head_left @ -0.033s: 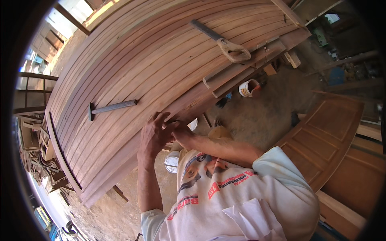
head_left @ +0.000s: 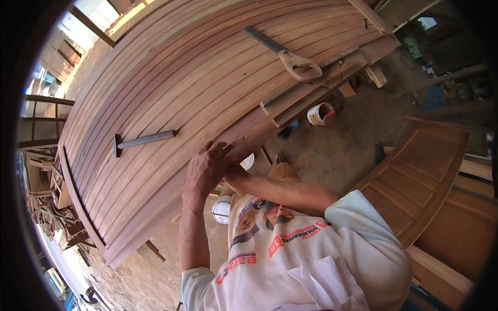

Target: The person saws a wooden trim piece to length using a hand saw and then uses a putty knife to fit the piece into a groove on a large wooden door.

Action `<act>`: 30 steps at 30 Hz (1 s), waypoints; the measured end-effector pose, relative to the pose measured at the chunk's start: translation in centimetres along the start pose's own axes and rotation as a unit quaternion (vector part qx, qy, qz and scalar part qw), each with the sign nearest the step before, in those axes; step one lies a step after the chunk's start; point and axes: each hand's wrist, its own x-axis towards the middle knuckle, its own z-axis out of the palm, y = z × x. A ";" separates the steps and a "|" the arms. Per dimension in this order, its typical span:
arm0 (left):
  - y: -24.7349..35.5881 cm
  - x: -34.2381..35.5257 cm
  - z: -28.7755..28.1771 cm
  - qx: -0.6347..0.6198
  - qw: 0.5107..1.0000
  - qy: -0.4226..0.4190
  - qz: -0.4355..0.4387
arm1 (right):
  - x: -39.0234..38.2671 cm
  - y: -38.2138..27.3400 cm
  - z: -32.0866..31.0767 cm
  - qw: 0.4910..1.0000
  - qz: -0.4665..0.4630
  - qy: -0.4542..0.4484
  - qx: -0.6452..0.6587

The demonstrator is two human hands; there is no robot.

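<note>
A curved surface of narrow wooden planks, shaped like a boat hull, spreads out before me. My left hand is at its near edge, fingers bent and closed over the edge plank. Close against it, my right hand reaches across from the right, low at the same edge. Its fingers are hidden behind the left hand and the wood, so what they hold does not show. A hammer lies on the planks to the left. Farther up and right rests a handsaw with a wooden handle.
Short boards lie along the near edge, right of my hands. Below on the floor are a white pail and a tipped white bucket. A panelled wooden door stands at the right. Scrap wood is heaped at the far left.
My left hand has shifted slightly right, and its fingers have drawn in over the edge. My right hand has sunk lower behind it. The hammer and saw lie as before.
</note>
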 end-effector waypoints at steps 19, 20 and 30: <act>-7.9 -8.8 -2.3 0.113 0.983 0.049 -0.137 | 3.6 -22.9 -24.9 0.667 -0.174 0.238 -0.684; -8.0 -9.0 -2.4 0.114 0.981 0.050 -0.151 | 4.0 -22.5 -25.8 0.658 -0.178 0.225 -0.696; -4.5 -4.2 3.0 0.075 0.980 0.152 -0.105 | 6.6 -25.5 -28.7 0.709 -0.280 0.282 -0.583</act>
